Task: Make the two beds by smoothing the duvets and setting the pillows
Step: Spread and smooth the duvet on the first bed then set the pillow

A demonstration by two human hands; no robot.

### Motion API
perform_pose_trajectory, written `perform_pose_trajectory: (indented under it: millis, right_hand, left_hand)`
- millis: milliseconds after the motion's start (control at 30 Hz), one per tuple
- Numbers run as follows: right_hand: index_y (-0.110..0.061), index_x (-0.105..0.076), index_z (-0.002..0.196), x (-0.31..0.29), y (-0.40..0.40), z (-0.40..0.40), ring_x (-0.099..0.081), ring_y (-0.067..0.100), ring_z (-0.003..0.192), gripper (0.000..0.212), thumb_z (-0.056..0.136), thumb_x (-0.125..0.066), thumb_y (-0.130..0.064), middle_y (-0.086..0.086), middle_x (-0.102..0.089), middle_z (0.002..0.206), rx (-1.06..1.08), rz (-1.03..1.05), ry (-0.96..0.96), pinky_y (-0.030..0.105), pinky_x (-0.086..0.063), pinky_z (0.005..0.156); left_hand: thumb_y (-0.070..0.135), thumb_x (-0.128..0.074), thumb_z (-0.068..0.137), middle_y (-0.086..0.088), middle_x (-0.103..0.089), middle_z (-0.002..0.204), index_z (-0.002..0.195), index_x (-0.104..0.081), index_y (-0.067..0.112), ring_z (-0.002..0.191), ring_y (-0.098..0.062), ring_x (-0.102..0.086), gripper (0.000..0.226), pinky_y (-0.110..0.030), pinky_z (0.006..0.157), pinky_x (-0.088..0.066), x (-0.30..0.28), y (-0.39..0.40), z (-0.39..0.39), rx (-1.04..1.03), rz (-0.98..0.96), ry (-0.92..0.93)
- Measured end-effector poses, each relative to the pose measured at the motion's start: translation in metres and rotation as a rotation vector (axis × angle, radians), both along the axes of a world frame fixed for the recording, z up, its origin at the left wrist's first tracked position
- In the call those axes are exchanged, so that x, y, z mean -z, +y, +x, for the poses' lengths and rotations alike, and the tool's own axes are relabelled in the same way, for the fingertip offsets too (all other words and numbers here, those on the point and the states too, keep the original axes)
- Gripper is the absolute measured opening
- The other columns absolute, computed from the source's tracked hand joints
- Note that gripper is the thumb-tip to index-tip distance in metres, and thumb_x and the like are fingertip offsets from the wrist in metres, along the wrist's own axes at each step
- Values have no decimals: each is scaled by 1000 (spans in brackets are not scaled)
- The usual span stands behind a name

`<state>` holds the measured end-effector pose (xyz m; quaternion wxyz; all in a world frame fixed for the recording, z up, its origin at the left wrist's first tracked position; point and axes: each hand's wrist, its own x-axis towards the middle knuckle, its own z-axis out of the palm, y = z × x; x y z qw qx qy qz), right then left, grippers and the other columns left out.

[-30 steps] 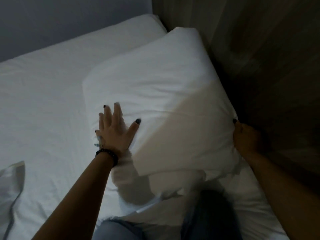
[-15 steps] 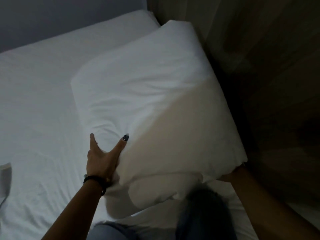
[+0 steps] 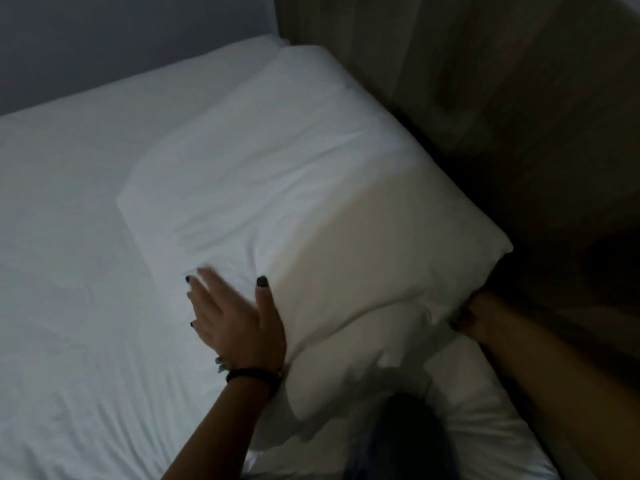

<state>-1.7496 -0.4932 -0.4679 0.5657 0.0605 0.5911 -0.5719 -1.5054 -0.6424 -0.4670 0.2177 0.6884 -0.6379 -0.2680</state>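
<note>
A white pillow [image 3: 311, 188] lies at an angle on the white bed sheet [image 3: 76, 271], its far end against the wooden panel. My left hand [image 3: 235, 317], with dark nails and a black wristband, lies flat with straight, motion-blurred fingers on the pillow's near left edge. My right hand [image 3: 479, 311] holds the pillow's near right corner, with the fingers largely hidden under the fabric. More white bedding [image 3: 349, 372] bulges out under the pillow's near side.
A wooden panel [image 3: 502, 98] runs along the right of the bed, with a dark gap beside the pillow. A grey wall [image 3: 104, 39] stands behind the bed. A dark shape [image 3: 401, 441], part of my own body, sits at the bottom edge.
My left hand has let go of the pillow's near edge and now lies flat on it. The pillow has settled lower on the bed, and my right hand stays at its corner.
</note>
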Motion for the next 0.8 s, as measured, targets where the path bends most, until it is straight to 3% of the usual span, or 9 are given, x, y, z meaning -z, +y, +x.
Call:
perform_pose_trajectory:
  millis: [33, 100, 200, 367, 433, 533, 667, 733, 800]
  right_hand:
    - [-1, -56, 91, -4, 6, 13, -53, 8, 58, 16, 97, -54, -16, 9, -58, 100, 143, 131, 161, 21, -46, 67]
    - [-7, -57, 108, -5, 13, 41, -53, 14, 71, 15, 98, -45, -5, 14, -58, 113, 334, 330, 233, 32, -47, 74]
    - [-14, -64, 99, -18, 20, 79, -64, 27, 91, 14, 95, -52, -15, 10, -66, 104, 454, 251, 269, 38, -53, 80]
    - [-28, -65, 115, -29, 2, 64, -67, 20, 96, 33, 85, -65, -43, 0, -70, 108, 410, 126, 272, 30, -54, 68]
    - [-34, -64, 118, -28, -1, 67, -67, 24, 99, 41, 79, -72, -44, 1, -69, 114, 334, 112, 229, 36, -57, 71]
    - [-38, -68, 105, -32, 2, 75, -66, 25, 102, 27, 80, -74, -38, 1, -69, 115, 268, 59, 355, 47, -54, 88]
    - [-36, -74, 99, -34, 31, 72, -69, 24, 98, 56, 50, -85, -60, 2, -73, 105, 135, -115, 413, 42, -55, 86]
    - [-31, -76, 89, -25, 51, 70, -70, 27, 91, 59, 42, -84, -67, 5, -75, 94, 82, 20, 482, 44, -56, 83]
    - [-22, -72, 81, -18, 66, 69, -69, 31, 85, 53, 46, -85, -60, 10, -73, 88, 9, 175, 527, 51, -57, 80]
  left_hand:
    - [64, -28, 85, -13, -11, 159, 152, -15, 15, 146, -34, -10, 85, -61, 112, -14, 1, 0, 0, 125, -43, -56]
    - [63, -26, 86, -8, -9, 160, 152, -18, 23, 147, -33, -3, 77, -65, 108, -8, 7, 6, 5, 425, -125, -208]
    - [68, -21, 86, -5, -4, 161, 152, -13, 30, 147, -33, 1, 77, -69, 108, -5, 2, -10, 1, 689, -230, -331]
    - [70, -19, 87, -3, -2, 161, 151, -8, 37, 146, -35, 2, 73, -70, 108, -9, -25, -41, -43, 1019, -303, -327]
    - [73, -12, 85, -1, 6, 160, 149, 2, 43, 146, -36, 9, 73, -71, 108, -4, -37, -45, -80, 1108, -285, -359]
    - [77, -7, 83, 3, 16, 159, 146, 11, 49, 143, -37, 18, 71, -71, 107, 2, -50, -45, -128, 1153, -212, -404]
    - [77, -5, 83, 3, 15, 159, 145, 13, 48, 144, -35, 19, 70, -72, 106, 5, -42, -39, -149, 1117, -212, -407]
    - [78, -4, 82, 2, 19, 158, 145, 17, 45, 143, -33, 21, 74, -71, 106, 6, -26, -27, -140, 1147, -241, -447]
    - [78, -4, 82, 0, 21, 158, 147, 17, 41, 143, -32, 23, 78, -69, 107, 6, -10, -11, -131, 1184, -258, -517]
